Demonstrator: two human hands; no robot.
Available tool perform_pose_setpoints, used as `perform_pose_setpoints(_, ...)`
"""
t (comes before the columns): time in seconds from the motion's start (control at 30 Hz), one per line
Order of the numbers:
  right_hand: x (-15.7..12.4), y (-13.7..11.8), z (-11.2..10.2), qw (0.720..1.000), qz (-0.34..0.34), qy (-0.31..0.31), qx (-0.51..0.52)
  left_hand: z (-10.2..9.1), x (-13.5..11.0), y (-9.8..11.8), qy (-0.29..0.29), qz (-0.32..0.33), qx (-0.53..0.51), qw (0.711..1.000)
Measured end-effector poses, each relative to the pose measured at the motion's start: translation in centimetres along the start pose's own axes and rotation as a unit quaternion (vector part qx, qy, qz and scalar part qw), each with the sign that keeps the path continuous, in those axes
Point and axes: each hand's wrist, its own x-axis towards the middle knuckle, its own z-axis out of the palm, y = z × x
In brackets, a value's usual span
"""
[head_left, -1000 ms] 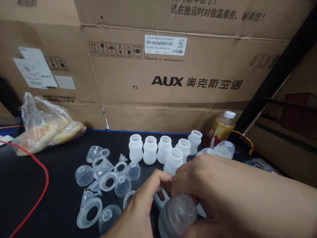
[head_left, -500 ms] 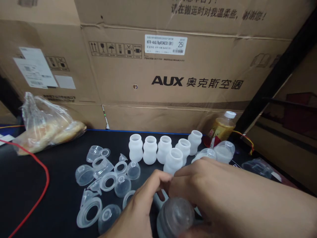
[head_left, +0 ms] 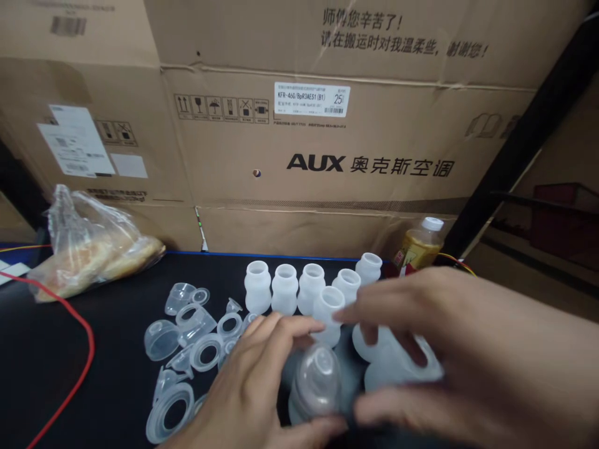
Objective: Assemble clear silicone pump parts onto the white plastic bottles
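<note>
Near the bottom middle stands a small baby bottle point(head_left: 316, 383) with a clear domed cap over its top. My left hand point(head_left: 262, 380) is wrapped round its left side, the thumb in front and fingers behind. My right hand point(head_left: 421, 337), blurred, is apart from it on the right, fingers and thumb spread. Whitish translucent pieces point(head_left: 397, 365) show between that thumb and the fingers; their kind is unclear. Just beyond the hands stand several white open-necked bottles point(head_left: 284, 290). On the left lie loose clear caps point(head_left: 161, 340) and collar rings point(head_left: 206, 352), partly covered by my left hand.
A clear bag of bread point(head_left: 93, 255) lies at the back left, with a red cable point(head_left: 79, 321) in front. A drink bottle point(head_left: 418, 243) stands at the back right. A large cardboard box point(head_left: 234, 156) forms the back wall. A dark post point(head_left: 505, 149) slants at right.
My right hand has come off the capped bottle and moved right, its fingers opening. My left hand stays round the bottle. The view has tilted up slightly.
</note>
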Motion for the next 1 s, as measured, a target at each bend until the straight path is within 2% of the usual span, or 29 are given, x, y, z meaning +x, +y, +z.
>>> perform_pose_setpoints(0.13, 2.4, 1.9, -1.9, 0.997, 0.022, 0.068, -0.023, -1.4, 0.8, -0.2, 0.013, 0.044, 0.172, 0.984)
perform_pose_setpoints(0.27, 3.9, 3.8, -1.7, 0.998, 0.056, 0.022, -0.015, -2.1, 1.5, -1.2, 0.013, 0.054, 0.295, 0.954)
perform_pose_setpoints(0.33, 4.3, 4.0, -1.2, 0.999, 0.044, -0.002, -0.009, -2.4, 1.7, -1.6, 0.024, 0.058, 0.323, 0.944)
perform_pose_setpoints(0.4, 4.6, 3.9, -0.7, 0.999, 0.024, -0.008, -0.019, -3.0, 1.9, -1.9, 0.032, 0.058, 0.324, 0.944)
perform_pose_setpoints(0.5, 4.5, 3.6, 0.1, 1.000, 0.006, -0.005, -0.026, -4.6, 2.1, -2.0, 0.044, 0.031, 0.258, 0.965)
perform_pose_setpoints(0.63, 4.1, 3.3, 1.1, 0.999, -0.001, -0.018, -0.033, -7.0, 2.5, -2.0, 0.029, -0.075, 0.133, 0.988)
perform_pose_setpoints(0.7, 4.0, 3.1, 1.5, 0.999, -0.004, -0.037, -0.031, -7.4, 2.7, -2.0, -0.004, -0.122, 0.141, 0.983)
perform_pose_setpoints(0.8, 3.9, 2.7, 1.9, 0.997, 0.002, -0.060, -0.042, -7.1, 3.1, -1.9, -0.065, -0.180, 0.213, 0.958)
perform_pose_setpoints(0.9, 3.8, 2.4, 2.4, 0.996, 0.000, -0.058, -0.069, -6.5, 3.3, -1.9, -0.105, -0.199, 0.270, 0.936)
perform_pose_setpoints(1.0, 3.8, 2.3, 2.8, 0.993, -0.017, -0.059, -0.097, -6.7, 3.4, -1.8, -0.114, -0.201, 0.273, 0.934)
